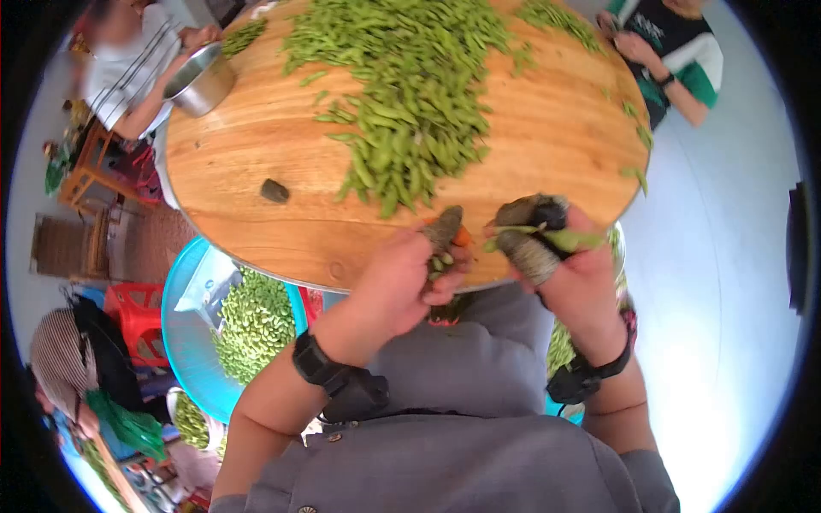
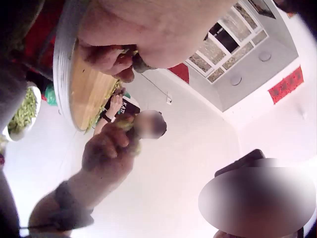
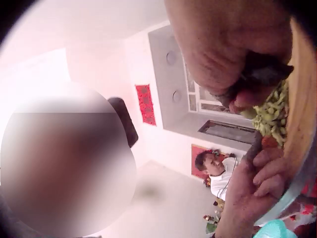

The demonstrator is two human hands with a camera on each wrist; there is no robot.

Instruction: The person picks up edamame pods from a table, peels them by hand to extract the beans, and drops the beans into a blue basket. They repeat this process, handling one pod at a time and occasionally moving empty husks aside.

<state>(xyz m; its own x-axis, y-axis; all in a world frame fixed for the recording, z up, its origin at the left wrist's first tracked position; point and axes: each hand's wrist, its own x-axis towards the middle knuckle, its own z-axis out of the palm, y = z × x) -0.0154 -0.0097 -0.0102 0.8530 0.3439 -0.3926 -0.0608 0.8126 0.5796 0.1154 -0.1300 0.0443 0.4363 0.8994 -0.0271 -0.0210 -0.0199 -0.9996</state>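
Near the table's front edge my left hand (image 1: 395, 275) curls its fingers round a few green soybeans (image 1: 440, 263). A worn grey-brown cover sits on its thumb, and something orange (image 1: 463, 236) shows at a fingertip. Just to its right, my right hand (image 1: 580, 286) pinches a green soybean pod (image 1: 575, 240) between covered thumb and finger. Dark and grey wraps (image 1: 532, 256) hide those fingertips. The two hands are apart, with a small gap between them. A big heap of green soybean pods (image 1: 410, 103) lies beyond them on the round wooden table (image 1: 256, 154).
A turquoise basin (image 1: 175, 295) with shelled beans (image 1: 256, 321) and a plastic bag stands below the table at left. A metal pot (image 1: 201, 81) and a dark small piece (image 1: 274, 191) are on the tabletop. Other people sit at the far left and far right.
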